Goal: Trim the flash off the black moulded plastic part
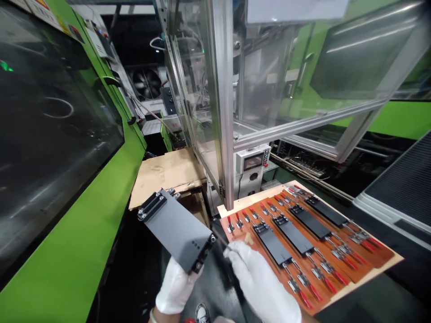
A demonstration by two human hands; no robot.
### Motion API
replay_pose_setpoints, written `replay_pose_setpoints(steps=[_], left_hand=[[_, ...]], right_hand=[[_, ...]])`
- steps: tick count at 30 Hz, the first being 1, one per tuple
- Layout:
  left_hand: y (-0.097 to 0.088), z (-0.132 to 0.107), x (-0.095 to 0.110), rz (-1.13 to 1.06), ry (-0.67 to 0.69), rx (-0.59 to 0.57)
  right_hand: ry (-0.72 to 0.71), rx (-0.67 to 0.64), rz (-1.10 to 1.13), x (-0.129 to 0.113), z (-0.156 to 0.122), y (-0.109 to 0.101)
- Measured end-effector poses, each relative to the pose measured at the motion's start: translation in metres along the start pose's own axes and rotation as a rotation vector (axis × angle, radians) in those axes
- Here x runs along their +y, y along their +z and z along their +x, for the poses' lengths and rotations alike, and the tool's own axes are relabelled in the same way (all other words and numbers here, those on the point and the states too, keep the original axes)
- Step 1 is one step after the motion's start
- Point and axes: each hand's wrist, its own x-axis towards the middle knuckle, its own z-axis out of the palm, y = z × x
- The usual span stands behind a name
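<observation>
My left hand (pixel 177 287), in a white glove, grips the lower end of a flat grey rectangular panel (pixel 178 229). The panel is tilted, with black ribbed fittings at its upper left end and metal-tipped lugs at its lower right corner. My right hand (pixel 251 273), also gloved in white, is closed around a thin dark tool (pixel 220 237). Its tip points at the panel's lower right corner; whether it touches, I cannot tell. What the fingers cover of the tool is hidden.
To the right lies an orange-brown board (pixel 249 244) with several similar dark panels (pixel 272 244) held by red-handled toggle clamps (pixel 305 280). A green machine (pixel 111 197) borders the left. An aluminium-framed clear enclosure (pixel 228 134) hangs ahead, beside a cardboard-topped table (pixel 164 170).
</observation>
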Motion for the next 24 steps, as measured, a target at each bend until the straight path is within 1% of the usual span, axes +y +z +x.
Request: replay_pose_setpoints(steps=[2,5,7,9,11,13,17,19,21,24], left_hand=[[-0.004,0.007,0.005,0.044,0.077,-0.029],[-0.01,0.017,0.017,0.078,0.152,-0.041],[-0.012,0.021,0.022,0.098,0.178,-0.033],[-0.012,0.022,0.025,0.127,0.196,-0.01],[-0.011,0.022,0.026,0.134,0.184,0.004],[-0.011,0.022,0.026,0.139,0.19,0.016],[-0.013,0.021,0.025,0.136,0.207,-0.02],[-0.013,0.019,0.024,0.102,0.175,-0.039],[-0.012,0.018,0.023,0.079,0.133,-0.035],[-0.009,0.015,0.022,0.082,0.105,-0.023]], right_hand=[[-0.033,-0.032,-0.056,-0.001,-0.002,0.0],[-0.073,-0.017,-0.139,-0.005,0.001,0.001],[-0.067,-0.034,-0.166,-0.006,0.005,0.003],[-0.032,-0.046,-0.198,-0.005,0.007,0.006],[0.013,-0.041,-0.23,-0.002,0.007,0.008],[0.029,-0.042,-0.252,-0.001,0.005,0.008],[-0.046,-0.083,-0.239,0.0,0.003,0.007],[-0.039,-0.037,-0.227,0.002,0.003,0.008],[-0.004,0.018,-0.235,0.006,0.003,0.009],[-0.001,0.025,-0.273,0.01,0.001,0.011]])
